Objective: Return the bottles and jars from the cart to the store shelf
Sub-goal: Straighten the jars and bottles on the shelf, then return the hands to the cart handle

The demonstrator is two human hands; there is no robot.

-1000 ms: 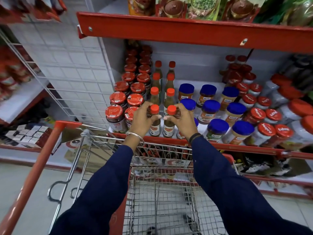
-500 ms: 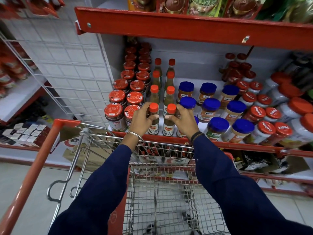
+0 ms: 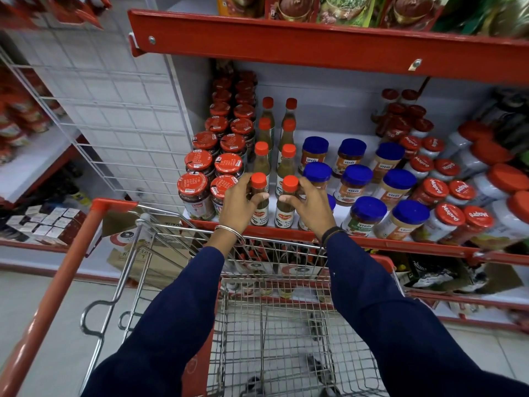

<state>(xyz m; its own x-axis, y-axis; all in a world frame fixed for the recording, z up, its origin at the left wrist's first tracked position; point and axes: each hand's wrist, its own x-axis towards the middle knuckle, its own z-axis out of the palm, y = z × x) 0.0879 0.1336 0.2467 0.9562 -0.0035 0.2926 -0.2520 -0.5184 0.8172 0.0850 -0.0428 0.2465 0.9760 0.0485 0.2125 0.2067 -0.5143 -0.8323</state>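
Two green sauce bottles with orange caps stand upright at the front edge of the store shelf (image 3: 372,243). My left hand (image 3: 239,206) is wrapped around the left sauce bottle (image 3: 259,213). Beside it, my right hand (image 3: 310,206) grips the right sauce bottle (image 3: 284,214). Behind them run two rows of the same bottles (image 3: 261,156). The wire cart (image 3: 272,325) sits below my arms, and its basket shows no bottles or jars.
Red-lidded jars (image 3: 197,193) stand left of the bottles, blue-lidded jars (image 3: 369,214) right of them, and white red-capped jars (image 3: 446,219) farther right. A red upper shelf (image 3: 315,44) overhangs. A white wire grid panel (image 3: 114,110) is at left. The cart's red handle (image 3: 57,285) runs down the left.
Both hands stay on the two front bottles at the shelf edge. The bottles have settled slightly and my fingers have slid a little lower on them.
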